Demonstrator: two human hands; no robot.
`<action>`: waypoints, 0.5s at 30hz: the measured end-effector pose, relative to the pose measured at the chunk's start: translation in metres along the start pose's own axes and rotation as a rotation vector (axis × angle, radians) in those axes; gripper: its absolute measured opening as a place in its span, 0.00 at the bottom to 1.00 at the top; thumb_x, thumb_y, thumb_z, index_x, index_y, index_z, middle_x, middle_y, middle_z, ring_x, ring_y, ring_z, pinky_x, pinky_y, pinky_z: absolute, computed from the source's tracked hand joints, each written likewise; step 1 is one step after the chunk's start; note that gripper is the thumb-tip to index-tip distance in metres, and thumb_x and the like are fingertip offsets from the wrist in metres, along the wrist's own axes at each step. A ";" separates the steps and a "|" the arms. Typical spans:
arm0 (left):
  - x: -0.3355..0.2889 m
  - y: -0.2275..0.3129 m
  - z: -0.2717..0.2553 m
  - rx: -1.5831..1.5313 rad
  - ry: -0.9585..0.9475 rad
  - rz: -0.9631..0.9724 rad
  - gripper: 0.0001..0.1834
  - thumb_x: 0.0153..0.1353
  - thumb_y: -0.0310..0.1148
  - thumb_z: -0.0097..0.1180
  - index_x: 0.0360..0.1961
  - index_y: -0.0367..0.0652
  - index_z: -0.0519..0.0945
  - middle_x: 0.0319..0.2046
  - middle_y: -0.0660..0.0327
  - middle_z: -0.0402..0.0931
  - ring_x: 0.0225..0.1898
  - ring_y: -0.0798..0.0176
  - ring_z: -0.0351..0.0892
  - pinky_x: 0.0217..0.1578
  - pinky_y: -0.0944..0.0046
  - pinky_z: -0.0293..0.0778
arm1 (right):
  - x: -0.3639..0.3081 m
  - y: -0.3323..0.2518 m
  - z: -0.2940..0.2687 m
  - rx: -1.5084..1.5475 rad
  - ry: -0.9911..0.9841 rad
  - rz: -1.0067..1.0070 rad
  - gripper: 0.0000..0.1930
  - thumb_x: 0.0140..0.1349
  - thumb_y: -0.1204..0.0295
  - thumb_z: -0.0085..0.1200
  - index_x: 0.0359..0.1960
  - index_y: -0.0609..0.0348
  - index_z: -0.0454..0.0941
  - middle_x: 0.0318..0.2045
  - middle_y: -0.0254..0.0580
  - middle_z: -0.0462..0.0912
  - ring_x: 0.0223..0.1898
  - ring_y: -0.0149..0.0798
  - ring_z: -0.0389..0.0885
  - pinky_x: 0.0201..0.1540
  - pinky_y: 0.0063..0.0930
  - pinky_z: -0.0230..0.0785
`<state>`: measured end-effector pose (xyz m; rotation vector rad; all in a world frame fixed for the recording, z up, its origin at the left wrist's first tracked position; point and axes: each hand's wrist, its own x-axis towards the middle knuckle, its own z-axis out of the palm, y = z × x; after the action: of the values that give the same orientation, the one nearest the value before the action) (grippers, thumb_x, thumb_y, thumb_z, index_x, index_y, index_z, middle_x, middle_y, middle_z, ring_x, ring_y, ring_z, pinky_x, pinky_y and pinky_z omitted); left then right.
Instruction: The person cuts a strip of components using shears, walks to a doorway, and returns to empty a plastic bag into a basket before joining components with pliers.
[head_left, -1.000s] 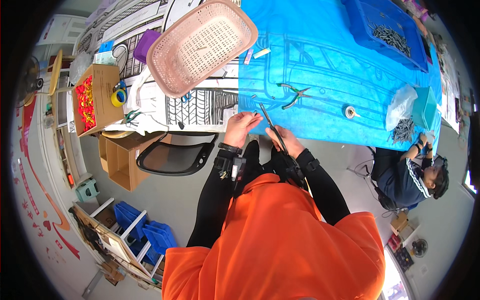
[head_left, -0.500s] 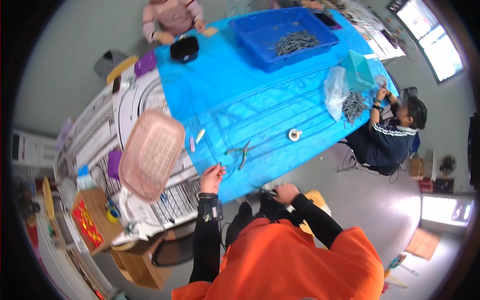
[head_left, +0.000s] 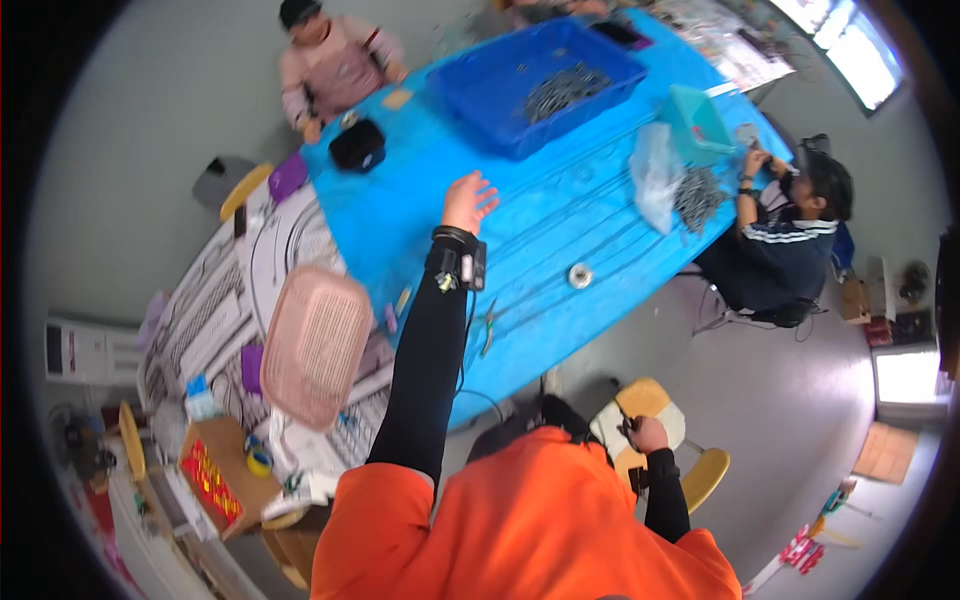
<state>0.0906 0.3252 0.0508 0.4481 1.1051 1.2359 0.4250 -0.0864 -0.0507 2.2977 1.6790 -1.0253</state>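
Note:
My left hand [head_left: 468, 203] is stretched far out over the blue-covered table [head_left: 400, 235], fingers spread, holding nothing. It is nearest to the large blue tray [head_left: 490, 130], which holds a heap of grey pieces [head_left: 565, 92]. Off the table's near edge, low and to the right, my right hand [head_left: 651, 434] is closed around a small dark hand tool [head_left: 629, 427]; its exact kind is too small to tell. Green-handled pliers [head_left: 488, 332] lie on the table beside my left forearm. A small round spool [head_left: 580, 275] rests farther right.
A pink basket [head_left: 318, 345] stands on the left. At the right are a teal bin [head_left: 697, 130], a plastic bag [head_left: 655, 180] and grey pieces [head_left: 698, 198]. A black container [head_left: 357, 147] sits far left. Two people [head_left: 775, 235] [head_left: 340, 60] work at the table. A yellow-edged chair [head_left: 705, 482] stands near my right hand.
My left hand has reached far forward across the table, its fingers now spread. My right hand has moved right and back, away from the table edge, still with the dark tool.

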 end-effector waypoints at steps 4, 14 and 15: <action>-0.088 -0.082 -0.105 0.452 -0.084 -0.156 0.21 0.51 0.38 0.59 0.45 0.42 0.70 0.32 0.61 0.74 0.29 0.66 0.75 0.25 0.66 0.71 | 0.008 0.004 -0.001 0.003 -0.027 -0.040 0.25 0.48 0.49 0.54 0.21 0.65 0.76 0.21 0.57 0.76 0.27 0.56 0.75 0.30 0.43 0.67; -0.209 -0.187 -0.256 1.298 0.498 0.159 0.26 0.36 0.36 0.69 0.34 0.36 0.70 0.32 0.52 0.72 0.38 0.50 0.71 0.39 0.56 0.69 | 0.024 -0.012 -0.014 -0.139 -0.166 -0.103 0.26 0.47 0.49 0.56 0.21 0.66 0.75 0.20 0.58 0.76 0.26 0.56 0.76 0.29 0.42 0.66; -0.204 -0.193 -0.252 1.291 0.506 0.156 0.26 0.36 0.36 0.69 0.34 0.36 0.70 0.32 0.52 0.72 0.38 0.50 0.71 0.39 0.56 0.69 | 0.025 -0.015 -0.018 -0.146 -0.154 -0.104 0.26 0.47 0.49 0.56 0.21 0.66 0.75 0.20 0.57 0.76 0.26 0.56 0.76 0.29 0.42 0.66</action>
<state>-0.0096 0.0085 -0.1277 1.2314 2.2973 0.6068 0.4232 -0.0525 -0.0472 2.0071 1.7629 -1.0325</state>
